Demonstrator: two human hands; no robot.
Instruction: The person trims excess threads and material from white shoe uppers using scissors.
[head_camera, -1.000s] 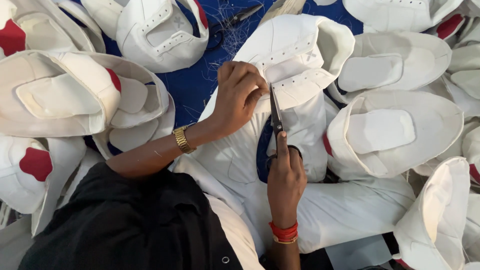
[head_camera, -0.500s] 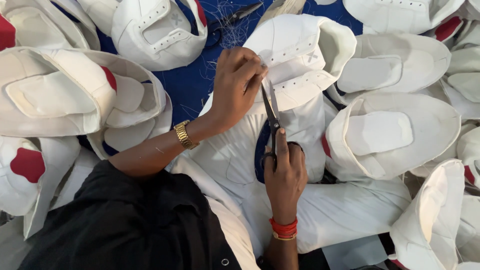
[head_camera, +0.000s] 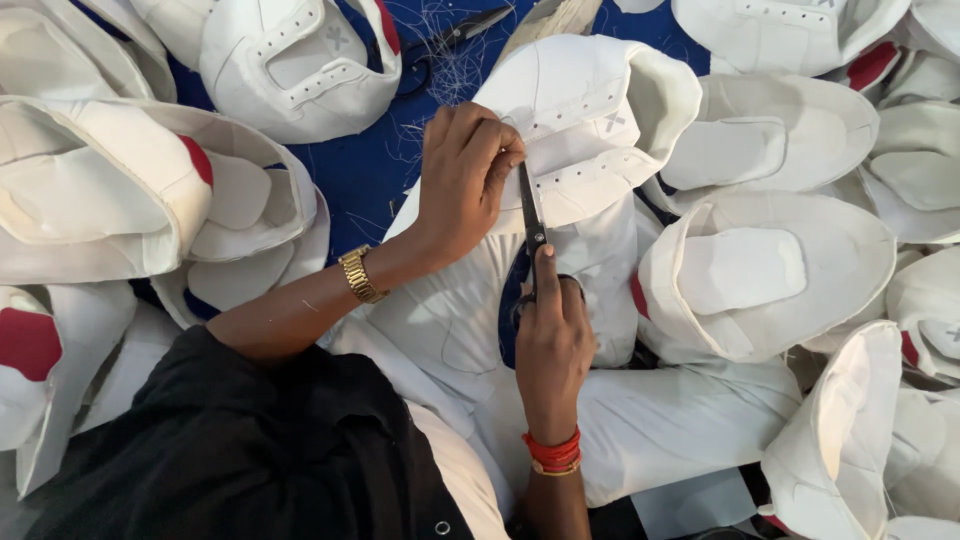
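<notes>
With the right hand (head_camera: 548, 345) gripping the scissors (head_camera: 530, 215) and the left hand's (head_camera: 462, 180) fingers (head_camera: 497, 150) pinching the white shoe upper's (head_camera: 590, 120) stitched edge on the lap, the blades risk nicking fingertips or leather.

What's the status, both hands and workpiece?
Left hand pinching white shoe upper. Right hand gripping scissors, blades at the pinched spot. More white uppers crowd around.
</notes>
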